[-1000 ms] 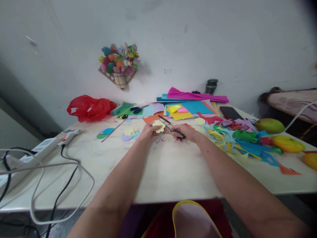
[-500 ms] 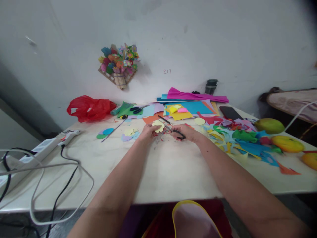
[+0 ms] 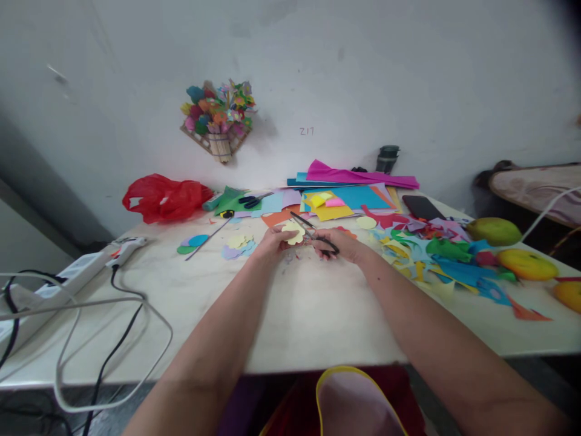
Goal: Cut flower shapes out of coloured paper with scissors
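My left hand [image 3: 275, 240] pinches a pale yellow paper flower [image 3: 294, 232] with a scalloped edge. My right hand [image 3: 338, 242] grips black-handled scissors [image 3: 327, 244], their blades parted and pointing up and left at the flower's right edge. Whether the blades touch the paper, I cannot tell. Tiny paper snips [image 3: 290, 259] lie on the table under my hands. To the left rests a group of pale yellow, blue and lilac paper flowers [image 3: 239, 246]. A pale yellow paper circle [image 3: 365, 223] lies to the right of my right hand.
Colourful paper scraps [image 3: 431, 248] spread over the table's right side, beside mangoes [image 3: 526, 263] and a phone [image 3: 423, 207]. Coloured sheets [image 3: 358, 197] are stacked at the back. A red plastic bag [image 3: 166, 198], a second pair of scissors [image 3: 249, 200] and a power strip [image 3: 68, 278] with cables sit leftward.
The yellow paper flower has turned and shifted slightly right, nearer the scissors. My right hand and the scissors have barely moved.
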`<state>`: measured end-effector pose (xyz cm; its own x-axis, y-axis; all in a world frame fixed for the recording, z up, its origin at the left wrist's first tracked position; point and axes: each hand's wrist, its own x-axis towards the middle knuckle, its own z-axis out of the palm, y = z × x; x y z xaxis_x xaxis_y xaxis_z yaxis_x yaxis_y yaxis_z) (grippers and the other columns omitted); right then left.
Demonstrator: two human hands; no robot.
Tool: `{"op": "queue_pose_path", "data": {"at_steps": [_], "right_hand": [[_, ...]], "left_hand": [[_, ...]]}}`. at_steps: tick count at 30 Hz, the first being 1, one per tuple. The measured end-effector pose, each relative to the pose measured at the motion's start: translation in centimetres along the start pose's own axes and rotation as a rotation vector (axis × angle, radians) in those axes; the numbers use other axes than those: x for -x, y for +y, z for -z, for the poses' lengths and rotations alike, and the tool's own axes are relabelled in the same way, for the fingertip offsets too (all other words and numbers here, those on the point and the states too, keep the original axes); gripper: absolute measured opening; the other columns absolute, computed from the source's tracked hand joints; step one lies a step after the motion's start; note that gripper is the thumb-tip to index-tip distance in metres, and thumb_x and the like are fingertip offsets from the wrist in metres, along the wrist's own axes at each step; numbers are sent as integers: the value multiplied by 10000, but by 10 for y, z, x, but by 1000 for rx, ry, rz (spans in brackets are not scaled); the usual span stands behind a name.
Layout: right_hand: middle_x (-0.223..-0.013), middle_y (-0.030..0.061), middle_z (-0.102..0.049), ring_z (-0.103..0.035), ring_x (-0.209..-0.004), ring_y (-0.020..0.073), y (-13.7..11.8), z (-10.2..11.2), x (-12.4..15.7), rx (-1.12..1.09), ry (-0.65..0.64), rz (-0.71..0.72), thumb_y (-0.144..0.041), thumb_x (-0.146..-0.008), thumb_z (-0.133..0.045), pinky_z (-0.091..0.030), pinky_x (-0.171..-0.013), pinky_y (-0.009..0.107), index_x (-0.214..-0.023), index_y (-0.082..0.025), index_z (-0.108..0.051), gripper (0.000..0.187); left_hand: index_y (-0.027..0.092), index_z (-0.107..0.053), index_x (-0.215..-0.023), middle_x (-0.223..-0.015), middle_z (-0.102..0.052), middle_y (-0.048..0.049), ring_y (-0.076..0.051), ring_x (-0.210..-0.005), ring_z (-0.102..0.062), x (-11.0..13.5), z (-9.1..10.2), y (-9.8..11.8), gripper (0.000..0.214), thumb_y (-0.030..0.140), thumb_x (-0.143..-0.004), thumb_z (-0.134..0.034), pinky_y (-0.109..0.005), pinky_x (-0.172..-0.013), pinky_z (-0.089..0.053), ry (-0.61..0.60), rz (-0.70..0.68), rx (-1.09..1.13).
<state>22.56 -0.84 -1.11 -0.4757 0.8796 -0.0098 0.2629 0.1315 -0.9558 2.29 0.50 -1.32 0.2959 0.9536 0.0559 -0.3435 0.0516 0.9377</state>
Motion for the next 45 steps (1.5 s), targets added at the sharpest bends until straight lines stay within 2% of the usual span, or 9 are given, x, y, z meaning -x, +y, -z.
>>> {"op": "queue_pose_path", "data": {"at_steps": [6,9,14,17,22,29,37,41,45], "right_hand": [[-566,-14,-616,-541,-416,80,2,0,-2,-52,13,-2,-333,-807,-654,-272,-326,168,-834,-172,-599,172],[-562,-13,-615,-537,-409,81,-1,-1,-1,-66,24,-19,-315,-802,-644,-260,-324,170,-821,-171,-600,151],[-559,-18,-605,-539,-419,83,-6,-3,2,-63,44,-33,-294,-776,-665,-262,-331,175,-807,-177,-609,133],[-568,-14,-611,-540,-425,84,-5,-3,1,-67,53,-37,-307,-786,-661,-263,-332,179,-794,-177,-600,144],[-575,-24,-613,-545,-432,82,1,0,-1,-57,42,-16,-335,-788,-681,-268,-336,171,-838,-182,-604,178],[-568,-25,-606,-543,-438,83,2,1,0,-13,33,-16,-348,-761,-704,-274,-342,170,-831,-182,-603,207],[-534,-43,-553,-486,-410,72,-10,-5,4,-68,56,-13,-306,-694,-734,-293,-361,176,-791,-175,-585,221],[-534,-42,-548,-482,-421,76,-11,-6,4,-93,64,-1,-308,-683,-737,-329,-381,180,-803,-169,-589,236],[-540,-37,-563,-476,-409,76,-8,-5,3,-68,80,-3,-315,-669,-752,-295,-362,182,-807,-169,-589,259]], "left_hand": [[94,-724,-750,-736,-713,-85,-149,-608,-629,-3,3,-2,314,234,-515,-879,-262,-576,-528,-17,-23,-34],[98,-720,-795,-766,-719,-85,-149,-618,-640,-3,4,-3,335,240,-537,-879,-264,-591,-542,-11,-18,-32],[97,-684,-763,-731,-707,-83,-165,-621,-652,0,-1,0,310,248,-560,-865,-304,-623,-570,25,-12,-4],[103,-668,-719,-713,-707,-83,-178,-626,-660,2,-4,2,302,242,-538,-866,-323,-634,-576,44,-8,9],[123,-599,-576,-626,-672,-56,-165,-595,-648,2,-3,0,321,246,-488,-882,-290,-602,-557,69,-12,24],[105,-646,-645,-643,-670,-54,-163,-598,-642,-1,0,-3,301,231,-494,-875,-310,-638,-550,81,-21,41],[120,-613,-607,-665,-683,-66,-180,-624,-648,-1,-1,-2,289,222,-505,-864,-335,-658,-545,72,-18,42],[135,-599,-583,-644,-682,-57,-161,-591,-632,-3,0,-3,296,247,-518,-865,-311,-631,-534,42,-40,11],[133,-622,-605,-642,-682,-56,-158,-587,-634,-2,0,-3,286,263,-525,-864,-291,-606,-525,32,-47,-13]]}}
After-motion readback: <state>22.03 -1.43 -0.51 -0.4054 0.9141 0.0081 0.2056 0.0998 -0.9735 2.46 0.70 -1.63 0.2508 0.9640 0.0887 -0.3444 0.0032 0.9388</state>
